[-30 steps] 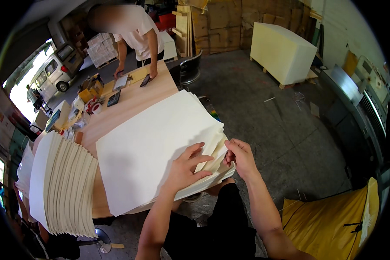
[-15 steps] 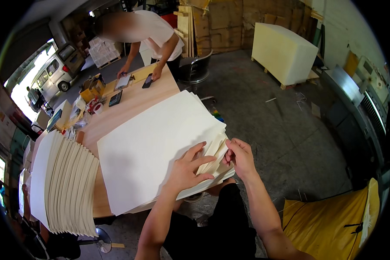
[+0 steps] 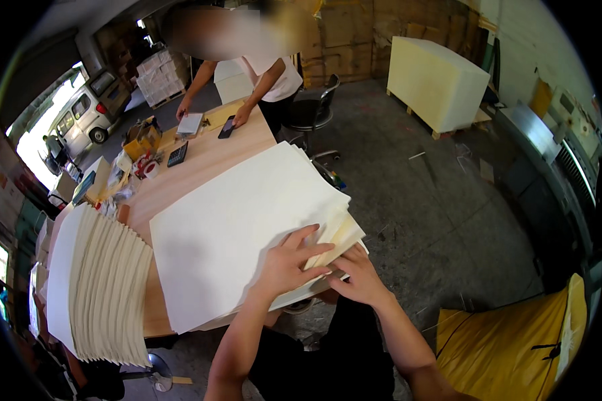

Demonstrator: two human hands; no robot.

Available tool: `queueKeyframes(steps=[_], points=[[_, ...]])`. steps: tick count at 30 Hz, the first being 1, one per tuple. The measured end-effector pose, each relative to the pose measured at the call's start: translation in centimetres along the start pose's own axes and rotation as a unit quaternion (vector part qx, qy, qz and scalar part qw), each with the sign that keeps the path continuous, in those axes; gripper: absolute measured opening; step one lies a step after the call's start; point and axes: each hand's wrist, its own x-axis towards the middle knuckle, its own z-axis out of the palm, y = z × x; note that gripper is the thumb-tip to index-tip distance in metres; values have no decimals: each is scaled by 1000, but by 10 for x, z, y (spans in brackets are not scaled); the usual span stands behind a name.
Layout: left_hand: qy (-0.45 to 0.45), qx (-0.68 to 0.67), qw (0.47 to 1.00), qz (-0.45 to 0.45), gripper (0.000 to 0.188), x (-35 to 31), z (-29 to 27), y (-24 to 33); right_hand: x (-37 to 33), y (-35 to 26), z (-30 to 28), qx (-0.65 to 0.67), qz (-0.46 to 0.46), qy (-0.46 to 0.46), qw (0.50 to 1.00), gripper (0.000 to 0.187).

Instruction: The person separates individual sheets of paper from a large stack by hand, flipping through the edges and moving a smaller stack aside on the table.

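A stack of large white paper sheets [image 3: 234, 214] lies in front of me, its near right corner lifted and curled back in thin layers. My left hand [image 3: 286, 266] rests on the top sheet with its fingers spread, their tips beside the curled corner. At that corner, my right hand [image 3: 361, 277] grips the layered edges, its fingers partly tucked behind the sheets. To my left, another pile of white sheets [image 3: 104, 287] is fanned into wavy layers and overhangs the table's near edge.
Across the wooden table [image 3: 207, 157], a person [image 3: 274, 80] leans over a phone [image 3: 227, 127] and a clipboard [image 3: 189, 124]. A calculator [image 3: 178, 154] and tape rolls [image 3: 151, 168] lie nearby. A black chair [image 3: 311, 113], a wrapped pallet block [image 3: 435, 83] and a yellow cover [image 3: 508, 334] stand around.
My right hand has moved down and inward from the outer corner to the sheet edges near my left hand. The lifted corner spreads farther right. The person opposite has shifted right.
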Motion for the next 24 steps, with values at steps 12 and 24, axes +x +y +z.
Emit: queueKeyframes(steps=[12, 24], points=[[-5, 147, 987, 64, 65, 6, 8, 1, 2, 9, 0, 76, 30, -11, 997, 32], [3, 58, 998, -21, 57, 2, 11, -2, 9, 18, -52, -103, 251, -17, 962, 49]])
